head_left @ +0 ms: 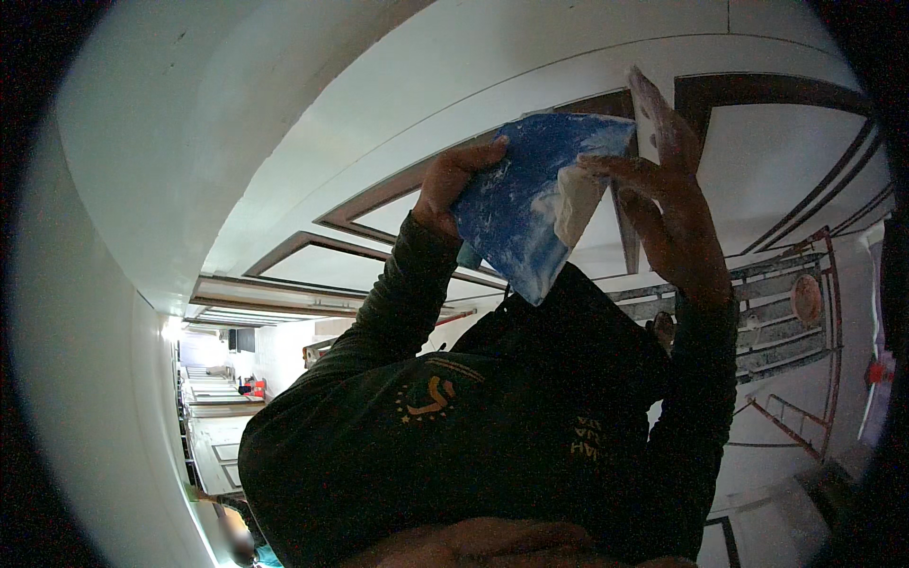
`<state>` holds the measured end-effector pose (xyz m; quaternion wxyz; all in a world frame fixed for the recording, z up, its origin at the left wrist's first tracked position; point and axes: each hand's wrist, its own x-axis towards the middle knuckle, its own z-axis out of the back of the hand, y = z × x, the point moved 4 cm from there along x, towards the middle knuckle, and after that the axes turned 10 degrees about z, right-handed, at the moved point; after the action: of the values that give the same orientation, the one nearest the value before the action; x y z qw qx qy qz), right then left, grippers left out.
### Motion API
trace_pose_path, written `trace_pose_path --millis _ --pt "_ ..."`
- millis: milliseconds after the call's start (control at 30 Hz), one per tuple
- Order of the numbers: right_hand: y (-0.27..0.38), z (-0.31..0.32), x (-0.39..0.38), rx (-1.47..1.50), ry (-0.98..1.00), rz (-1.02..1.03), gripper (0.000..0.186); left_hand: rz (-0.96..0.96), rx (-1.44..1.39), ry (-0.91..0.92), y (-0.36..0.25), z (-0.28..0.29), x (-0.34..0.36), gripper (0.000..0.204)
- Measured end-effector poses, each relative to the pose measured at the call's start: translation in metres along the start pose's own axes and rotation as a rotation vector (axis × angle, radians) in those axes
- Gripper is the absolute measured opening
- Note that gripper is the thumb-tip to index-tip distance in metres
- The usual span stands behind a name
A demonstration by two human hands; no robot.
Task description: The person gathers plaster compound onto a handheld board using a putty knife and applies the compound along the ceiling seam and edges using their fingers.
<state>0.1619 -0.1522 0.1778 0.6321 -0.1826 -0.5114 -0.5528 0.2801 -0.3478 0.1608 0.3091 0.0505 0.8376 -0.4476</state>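
My left hand (453, 185) grips the left edge of a flat blue board (497, 208), its thumb on the near face. White paste is smeared over the board, and a thick lump of paste (576, 204) sits at its right side. My right hand (677, 208) is at the right of the board, with one digit reaching to the lump's upper edge. Along its upper fingers runs a pale flat piece (646, 114) with dark spots, which seems to be held there; dim light hides its exact kind.
A pale wall (161, 123) curves along the left. Dark-framed panels (776, 161) lie beyond my hands. Right of my arm are a metal frame with slats (767, 327), a round pinkish object (806, 299) and a ladder-like frame (786, 421). Another person (241, 535) is at lower left.
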Motion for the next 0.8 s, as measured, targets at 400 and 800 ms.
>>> trace_pose_path --millis 400,800 --pt "-0.020 -0.015 -0.013 0.003 -0.051 0.042 0.026 -0.115 -0.144 -0.048 0.010 0.003 0.007 0.034" --pt "-0.007 0.007 0.007 0.519 -0.249 -0.125 0.039 -0.302 -0.072 -0.016 -0.002 0.008 0.002 0.034"
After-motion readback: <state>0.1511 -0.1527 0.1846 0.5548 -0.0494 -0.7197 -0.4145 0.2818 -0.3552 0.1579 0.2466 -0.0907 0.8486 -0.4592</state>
